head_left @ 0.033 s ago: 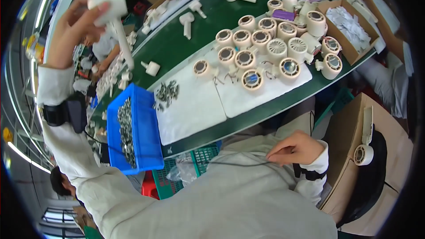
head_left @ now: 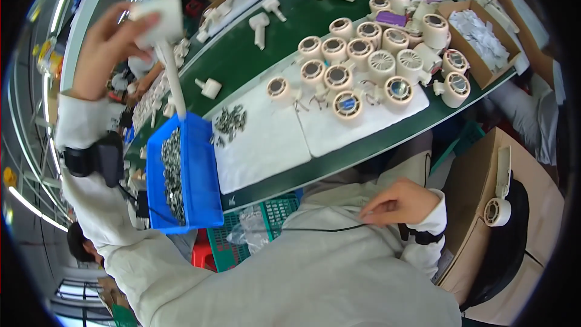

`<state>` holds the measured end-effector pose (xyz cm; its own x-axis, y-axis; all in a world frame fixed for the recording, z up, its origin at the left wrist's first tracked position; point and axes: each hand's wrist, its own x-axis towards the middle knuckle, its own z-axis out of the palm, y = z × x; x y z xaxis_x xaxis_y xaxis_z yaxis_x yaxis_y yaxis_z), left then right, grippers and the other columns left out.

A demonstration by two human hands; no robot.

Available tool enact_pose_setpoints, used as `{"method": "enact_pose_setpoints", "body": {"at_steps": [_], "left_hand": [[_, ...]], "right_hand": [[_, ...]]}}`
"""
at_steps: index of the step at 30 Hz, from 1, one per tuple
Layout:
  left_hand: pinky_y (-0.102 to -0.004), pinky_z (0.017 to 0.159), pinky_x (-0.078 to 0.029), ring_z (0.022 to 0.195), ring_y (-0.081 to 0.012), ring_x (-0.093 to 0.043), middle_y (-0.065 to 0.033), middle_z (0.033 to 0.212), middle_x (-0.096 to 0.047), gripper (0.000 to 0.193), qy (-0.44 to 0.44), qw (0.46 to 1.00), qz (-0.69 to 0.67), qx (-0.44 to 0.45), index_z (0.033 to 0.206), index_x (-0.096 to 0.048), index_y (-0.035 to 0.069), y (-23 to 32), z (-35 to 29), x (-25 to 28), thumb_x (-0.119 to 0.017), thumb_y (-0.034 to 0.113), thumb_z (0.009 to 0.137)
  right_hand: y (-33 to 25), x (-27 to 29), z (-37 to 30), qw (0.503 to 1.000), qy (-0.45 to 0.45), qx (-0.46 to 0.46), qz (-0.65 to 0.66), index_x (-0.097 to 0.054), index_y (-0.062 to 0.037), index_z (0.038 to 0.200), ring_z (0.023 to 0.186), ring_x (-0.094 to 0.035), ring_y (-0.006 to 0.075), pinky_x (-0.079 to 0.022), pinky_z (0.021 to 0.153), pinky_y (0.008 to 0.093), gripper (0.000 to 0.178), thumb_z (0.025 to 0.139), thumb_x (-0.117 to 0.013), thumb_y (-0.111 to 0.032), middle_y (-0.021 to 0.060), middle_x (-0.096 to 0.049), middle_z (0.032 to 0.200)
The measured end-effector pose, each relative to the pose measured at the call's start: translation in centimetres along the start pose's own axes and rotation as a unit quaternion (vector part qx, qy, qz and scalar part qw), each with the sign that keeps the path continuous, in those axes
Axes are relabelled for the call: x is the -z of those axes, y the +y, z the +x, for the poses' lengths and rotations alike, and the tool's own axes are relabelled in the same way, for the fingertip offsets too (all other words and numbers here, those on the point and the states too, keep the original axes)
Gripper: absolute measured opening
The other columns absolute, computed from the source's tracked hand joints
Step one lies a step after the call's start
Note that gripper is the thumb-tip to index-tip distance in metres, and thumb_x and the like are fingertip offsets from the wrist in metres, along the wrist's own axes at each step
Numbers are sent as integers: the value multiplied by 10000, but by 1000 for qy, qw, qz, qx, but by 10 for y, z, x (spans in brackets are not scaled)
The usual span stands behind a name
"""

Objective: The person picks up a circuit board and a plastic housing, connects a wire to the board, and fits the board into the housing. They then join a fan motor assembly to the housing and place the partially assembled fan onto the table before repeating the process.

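My left hand [head_left: 108, 48] is raised at the upper left, with thumb and fingers closed around the head of a white handheld fan casing [head_left: 173, 75]. The casing's handle points down, its tip near the far rim of a blue bin [head_left: 204, 175] full of small metal pieces. My right hand [head_left: 404, 203] hangs low in front of my body, fingertips and thumb drawn together. A thin black cable [head_left: 315, 229] runs up to these fingertips; whether they grip it or it passes behind them, I cannot tell.
Several cream fan heads [head_left: 338, 77] stand on white mats [head_left: 260, 154], beside a small heap of metal pieces [head_left: 230, 122]. At the right are a carton of white pieces [head_left: 481, 36] and a large cardboard box [head_left: 466, 206]. Loose casings [head_left: 259, 27] lie on the green table. Other people work nearby.
My left hand has shifted slightly right and down with the fan casing. My right hand has moved a little left, its fingers still together.
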<state>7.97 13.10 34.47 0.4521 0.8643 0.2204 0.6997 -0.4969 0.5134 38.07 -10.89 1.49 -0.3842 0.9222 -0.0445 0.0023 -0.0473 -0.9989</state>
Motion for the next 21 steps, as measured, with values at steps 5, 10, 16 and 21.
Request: {"method": "enact_pose_setpoints", "body": {"at_steps": [5,10,16,21], "left_hand": [[-271,505,-536,552,-155,-649,-118,780,-665,650,-158,969,39,185,1100,-609,-37,-54,-67,-95,-791,500,783],[-278,477,-528,536,-158,-641,-92,724,-631,583,-152,935,27,320,1002,-597,-27,-117,-80,-157,-772,503,831],[-274,483,-503,539,-150,-629,-74,701,-631,542,-151,959,43,236,983,-609,6,-146,-125,-178,-730,523,874],[-312,511,-499,547,-182,-629,-88,674,-639,452,-108,975,-13,193,924,-621,12,-124,-158,-219,-715,454,901]], "right_hand": [[-15,-39,52,974,24,133,-179,-679,32,1122,766,-690,187,-538,713,290,285,873,-734,-95,142,-708,877],[-25,-40,55,979,57,116,-155,-667,24,1147,798,-693,206,-546,736,308,307,875,-730,-105,142,-708,883],[-15,-38,59,980,80,75,-165,-657,23,1160,792,-698,221,-549,738,301,294,891,-706,-87,148,-705,885],[-17,-59,92,966,116,108,-206,-659,14,1142,756,-692,235,-548,701,305,260,902,-692,-82,148,-695,867]]}}
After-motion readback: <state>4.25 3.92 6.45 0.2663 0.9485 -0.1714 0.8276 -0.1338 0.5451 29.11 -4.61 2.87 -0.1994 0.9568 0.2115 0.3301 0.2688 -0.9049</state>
